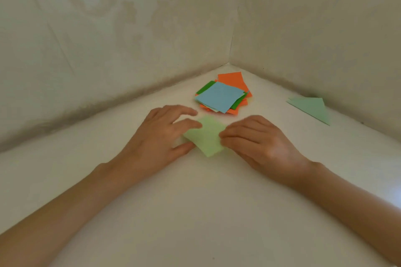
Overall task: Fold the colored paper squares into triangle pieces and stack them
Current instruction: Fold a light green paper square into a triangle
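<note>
1. Light-green paper square (206,136) lies flat and unfolded on the tabletop (195,212), turned corner-on between the two hands.
2. Left hand (160,134) rests on its left corner. The fingers are fairly straight and spread, one fingertip lies on the sheet and the thumb sits against the near edge; nothing is gripped.
3. Right hand (258,138) has bent fingers with their tips on the right edge of the sheet. The thumb is hidden, so I cannot tell whether it pinches the paper or only presses it.
4. Just beyond the hands, near the wall corner, sits the pile of unfolded squares (221,96): blue on top, with orange and dark green beneath, loosely fanned.
5. Well off to the right of the right hand, by the wall, lie the folded triangles (310,107) in pale green. They seem to be two overlapping pieces, though the count is hard to read.
6. Progress looks early. A small stack of triangles is begun, this sheet has no crease yet, and most of the squares wait in the pile.
7. The step in hand appears to be bringing one corner across to its opposite to make the diagonal fold.
</note>
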